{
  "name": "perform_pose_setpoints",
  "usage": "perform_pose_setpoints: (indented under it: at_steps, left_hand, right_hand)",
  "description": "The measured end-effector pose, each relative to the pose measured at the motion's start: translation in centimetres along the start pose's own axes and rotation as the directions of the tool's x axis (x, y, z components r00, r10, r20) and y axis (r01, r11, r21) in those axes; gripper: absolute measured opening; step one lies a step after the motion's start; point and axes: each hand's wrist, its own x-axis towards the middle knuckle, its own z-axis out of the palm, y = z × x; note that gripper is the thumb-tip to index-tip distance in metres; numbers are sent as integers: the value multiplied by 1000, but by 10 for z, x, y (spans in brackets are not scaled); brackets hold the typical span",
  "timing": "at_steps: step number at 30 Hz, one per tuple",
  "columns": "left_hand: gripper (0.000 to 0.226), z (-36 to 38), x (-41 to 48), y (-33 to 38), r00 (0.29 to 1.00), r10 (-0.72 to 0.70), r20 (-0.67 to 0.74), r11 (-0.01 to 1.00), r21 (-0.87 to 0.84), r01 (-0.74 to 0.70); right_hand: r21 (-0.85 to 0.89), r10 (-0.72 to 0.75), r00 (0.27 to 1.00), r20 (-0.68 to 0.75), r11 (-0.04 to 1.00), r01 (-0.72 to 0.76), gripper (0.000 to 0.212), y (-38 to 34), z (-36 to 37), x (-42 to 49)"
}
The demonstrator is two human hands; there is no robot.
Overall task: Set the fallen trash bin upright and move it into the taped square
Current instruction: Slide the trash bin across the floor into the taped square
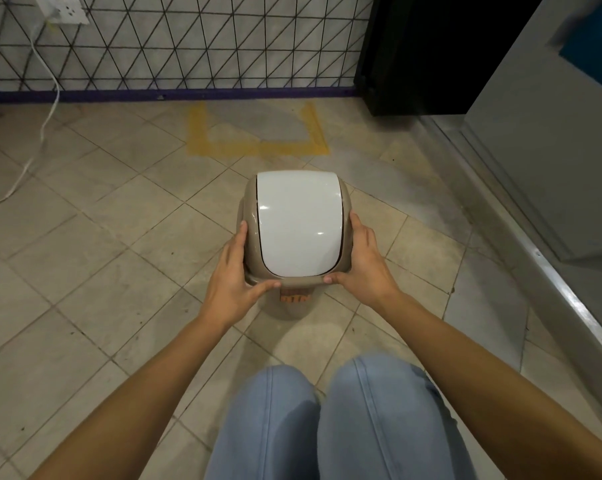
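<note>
Floor: beige tiled floor, wire-grid wall panel at the back, white cable trailing from a wall socket on the left.
Bin: tan swing-lid trash bin standing upright, white lid facing up, just short of the yellow taped square and outside it.
Left hand: wrapped on the bin's left rim, thumb along the near edge.
Right hand: same deal on the right rim, thumb on the near edge.
Hidden: bin body mostly under the lid, base out of sight.
Label: orange sticker below the rim, lettering too cut off to read.
Person: knees in blue jeans at the bottom.
</note>
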Motion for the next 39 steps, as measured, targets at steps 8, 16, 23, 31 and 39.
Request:
perform_pose_setpoints:
  at_steps: [8, 16, 23, 31, 39]
  left_hand:
    - [108, 7, 31, -2, 997, -58, -57, 998, -28, 57]
    - [108, 9, 68, -1, 989, -138, -58, 983, -133, 129]
    - [108, 15, 103, -1, 980, -187, -68, 964, -203, 170]
    - [107, 20, 139, -4, 968, -235, -93, 954, -214, 211]
    - [106, -1, 173, -28, 956, -287, -63, 938, -221, 267]
  right_hand:
    - [15, 1, 1000, -30, 1000, 0, 125, -5, 2, 38]
    - [21, -5, 1000, -25, 1000, 6, 124, -6, 0, 74]
    - [48, -18, 1000, -7, 999, 18, 123, -5, -3, 112]
    - [67, -39, 999, 27, 997, 38, 122, -6, -7, 157]
    - [40, 34, 996, 87, 998, -38, 122, -34, 9, 195]
